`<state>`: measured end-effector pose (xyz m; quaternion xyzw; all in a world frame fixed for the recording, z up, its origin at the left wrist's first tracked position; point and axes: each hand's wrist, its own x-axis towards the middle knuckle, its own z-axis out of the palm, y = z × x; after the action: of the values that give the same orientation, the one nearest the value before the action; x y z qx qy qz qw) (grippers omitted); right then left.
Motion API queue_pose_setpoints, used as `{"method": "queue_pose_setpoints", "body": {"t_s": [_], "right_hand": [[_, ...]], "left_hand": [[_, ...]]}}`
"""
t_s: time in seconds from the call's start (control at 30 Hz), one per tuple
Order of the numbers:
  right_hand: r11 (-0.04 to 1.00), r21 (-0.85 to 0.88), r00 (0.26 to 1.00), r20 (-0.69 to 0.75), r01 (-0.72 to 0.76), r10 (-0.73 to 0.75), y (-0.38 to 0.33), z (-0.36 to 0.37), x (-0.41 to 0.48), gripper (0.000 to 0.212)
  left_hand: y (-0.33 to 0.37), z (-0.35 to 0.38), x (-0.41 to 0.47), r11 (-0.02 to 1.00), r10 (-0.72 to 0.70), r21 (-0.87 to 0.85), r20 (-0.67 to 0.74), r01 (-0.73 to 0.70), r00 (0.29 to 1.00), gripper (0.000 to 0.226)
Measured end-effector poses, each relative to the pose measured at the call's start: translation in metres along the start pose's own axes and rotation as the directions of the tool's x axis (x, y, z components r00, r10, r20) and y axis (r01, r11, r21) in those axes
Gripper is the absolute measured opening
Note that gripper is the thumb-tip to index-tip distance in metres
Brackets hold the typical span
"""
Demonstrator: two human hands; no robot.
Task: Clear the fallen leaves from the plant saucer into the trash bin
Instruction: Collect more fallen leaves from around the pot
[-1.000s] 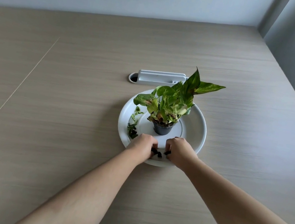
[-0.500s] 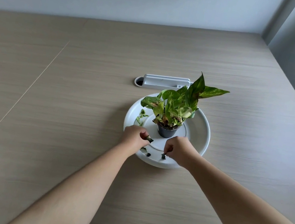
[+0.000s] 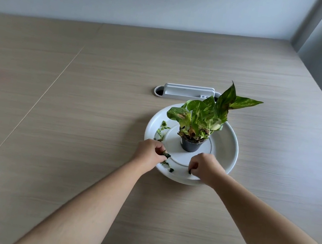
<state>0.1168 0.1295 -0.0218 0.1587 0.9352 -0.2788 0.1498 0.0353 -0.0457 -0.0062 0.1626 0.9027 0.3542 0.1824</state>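
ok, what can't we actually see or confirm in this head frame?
- Trash bin: nowhere in the head view, so its place is unknown.
- Left hand: pinches a dark leaf; any more in the curled palm is hidden.
- Right hand: a dark bit at the fingertips; too small to tell if gripped.
- Saucer: near rim covered by both hands.

Saucer: white round plant saucer [image 3: 227, 154] right of centre frame, on a pale wood-grain table [image 3: 73, 107].
Plant: small potted plant [image 3: 200, 122] in a dark pot, upright at the saucer's middle.
Left hand: left hand [image 3: 149, 153] at the saucer's near-left rim, fingers pinching a dark leaf scrap [image 3: 166, 155].
Right hand: right hand [image 3: 206, 169] curled over the near rim, a dark fragment at its fingertips.
Loose leaves: fallen leaves [image 3: 161, 130] along the saucer's left side; more scraps between the hands.
Background: white cable-port cover [image 3: 186, 92] just behind the saucer.
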Motion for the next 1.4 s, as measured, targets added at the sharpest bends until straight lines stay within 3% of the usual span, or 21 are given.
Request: {"method": "queue_pose_setpoints", "body": {"t_s": [0.1, 0.23, 0.5, 0.7, 0.83, 0.93, 1.13, 1.27, 1.4], "right_hand": [[0.935, 0.341, 0.971, -0.171, -0.098, 0.164, 0.005, -0.016, -0.010, 0.013], [0.705, 0.695, 0.902, -0.201, -0.144, 0.382, 0.012, -0.026, -0.033, 0.009], [0.604, 0.789, 0.815, -0.272, -0.116, 0.512, 0.058, -0.039, -0.104, 0.017], [0.519, 0.849, 0.656, -0.335, -0.102, 0.676, 0.159, -0.057, -0.240, 0.010], [0.494, 0.859, 0.502, -0.372, -0.131, 0.781, 0.241, -0.046, -0.363, 0.023], [0.455, 0.870, 0.350, -0.372, -0.193, 0.860, 0.300, -0.028, -0.466, 0.028], [0.233, 0.931, 0.051, -0.228, -0.281, 0.972, 0.366, 0.032, -0.632, 0.028], [0.113, 0.927, -0.012, -0.125, -0.357, 0.992, 0.389, 0.080, -0.676, 0.027], [0.048, 0.908, -0.001, -0.053, -0.417, 0.999, 0.403, 0.126, -0.689, 0.030]], "left_hand": [[0.001, 0.000, 0.001, 1.000, 0.023, 0.013, 0.037, -0.023, 0.999, 0.007], [0.009, 0.008, 0.001, 0.999, 0.036, 0.016, 0.104, -0.038, 0.994, 0.006], [0.064, 0.050, -0.025, 0.991, 0.130, 0.007, 0.207, -0.134, 0.970, 0.007], [0.160, 0.137, -0.088, 0.951, 0.301, -0.037, 0.348, -0.308, 0.888, 0.011], [0.230, 0.227, -0.166, 0.900, 0.400, -0.044, 0.473, -0.433, 0.785, 0.005], [0.279, 0.306, -0.239, 0.839, 0.459, -0.049, 0.600, -0.543, 0.655, 0.009], [0.331, 0.423, -0.367, 0.689, 0.495, -0.076, 0.775, -0.721, 0.392, 0.011], [0.336, 0.474, -0.405, 0.648, 0.440, -0.074, 0.849, -0.758, 0.294, 0.011], [0.323, 0.522, -0.418, 0.616, 0.305, -0.010, 0.925, -0.788, 0.227, 0.013]]}}
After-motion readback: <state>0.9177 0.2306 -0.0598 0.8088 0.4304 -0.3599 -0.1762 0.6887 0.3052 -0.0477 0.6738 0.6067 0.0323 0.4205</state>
